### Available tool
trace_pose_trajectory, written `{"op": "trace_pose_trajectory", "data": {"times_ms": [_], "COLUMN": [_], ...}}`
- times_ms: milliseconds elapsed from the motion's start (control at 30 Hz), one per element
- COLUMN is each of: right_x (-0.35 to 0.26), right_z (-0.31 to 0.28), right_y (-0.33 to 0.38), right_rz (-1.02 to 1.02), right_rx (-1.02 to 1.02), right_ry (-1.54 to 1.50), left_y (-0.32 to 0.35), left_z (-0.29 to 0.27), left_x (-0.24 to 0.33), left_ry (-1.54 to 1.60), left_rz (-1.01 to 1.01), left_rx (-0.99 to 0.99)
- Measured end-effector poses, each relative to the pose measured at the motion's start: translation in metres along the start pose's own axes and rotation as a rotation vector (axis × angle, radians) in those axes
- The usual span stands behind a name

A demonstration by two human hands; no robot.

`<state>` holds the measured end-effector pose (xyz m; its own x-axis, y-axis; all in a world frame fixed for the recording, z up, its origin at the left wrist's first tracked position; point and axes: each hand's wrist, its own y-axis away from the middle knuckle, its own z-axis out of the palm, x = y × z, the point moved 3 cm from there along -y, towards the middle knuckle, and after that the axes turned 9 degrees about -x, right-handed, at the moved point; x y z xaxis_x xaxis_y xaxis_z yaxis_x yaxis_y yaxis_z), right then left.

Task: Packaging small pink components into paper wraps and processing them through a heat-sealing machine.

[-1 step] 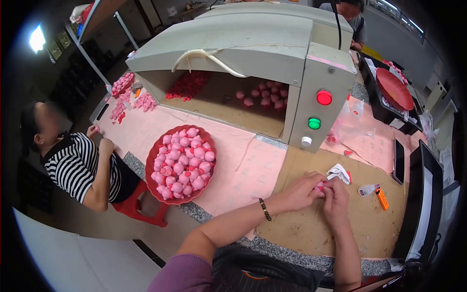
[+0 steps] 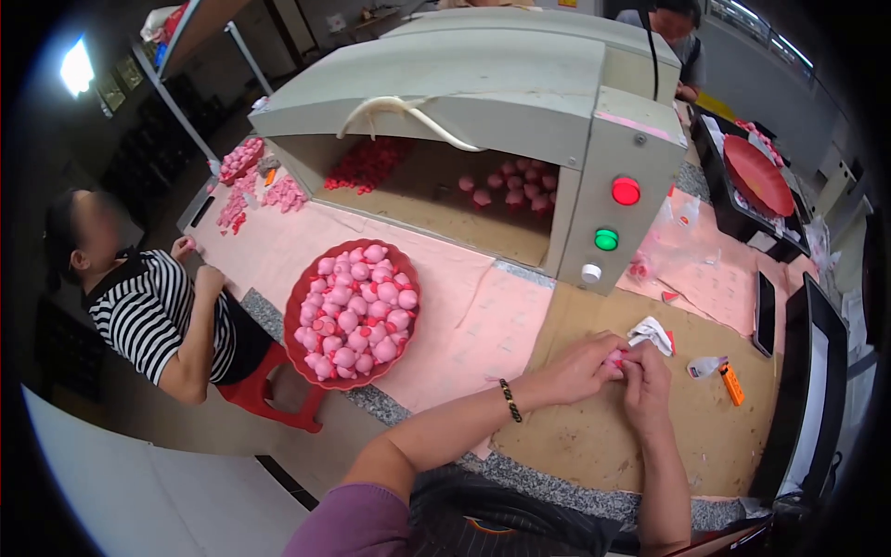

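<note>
My left hand (image 2: 574, 368) and my right hand (image 2: 647, 382) meet over the brown board-covered table (image 2: 603, 446). Both pinch one small pink piece (image 2: 614, 357) between their fingertips. I wear a dark beaded bracelet (image 2: 510, 400) on my left wrist. A crumpled white wrapper (image 2: 652, 332) lies just beyond my fingers. To my left stands a round red tray (image 2: 299, 316) heaped with several pink rounded pieces (image 2: 357, 311).
A beige tunnel machine (image 2: 483, 93) with red, green and white buttons fills the back, pink pieces inside it. An orange cutter (image 2: 731, 382) and a phone (image 2: 766, 313) lie at right. A person in a striped shirt (image 2: 158, 316) sits at left. Another red tray (image 2: 756, 176) sits far right.
</note>
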<state>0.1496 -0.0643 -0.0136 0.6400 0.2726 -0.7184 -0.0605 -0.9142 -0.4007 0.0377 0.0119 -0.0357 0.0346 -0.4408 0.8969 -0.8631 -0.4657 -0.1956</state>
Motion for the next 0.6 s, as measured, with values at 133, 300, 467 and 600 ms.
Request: {"op": "trace_pose_trajectory", "data": {"times_ms": [133,300,467,600], "right_x": [0.028,0.024,0.032,0.025], "right_z": [-0.008,-0.010,-0.008,-0.010], "right_y": [0.001,0.009,0.009,-0.004], "right_rz": [0.050,0.184,0.321,0.191], "right_rx": [0.036,0.149,0.063,0.037], "right_ry": [-0.127,-0.504,-0.513,-0.360], "left_y": [-0.005,0.001,-0.004,-0.005], "left_z": [-0.004,0.005,0.006,-0.012], "left_x": [-0.002,-0.007,-0.008,0.011], "left_ry": [0.150,0.119,-0.053,0.021], "left_rz": [-0.054,-0.020,0.071,-0.058], "left_rx": [-0.009,0.072,0.093,0.047]}}
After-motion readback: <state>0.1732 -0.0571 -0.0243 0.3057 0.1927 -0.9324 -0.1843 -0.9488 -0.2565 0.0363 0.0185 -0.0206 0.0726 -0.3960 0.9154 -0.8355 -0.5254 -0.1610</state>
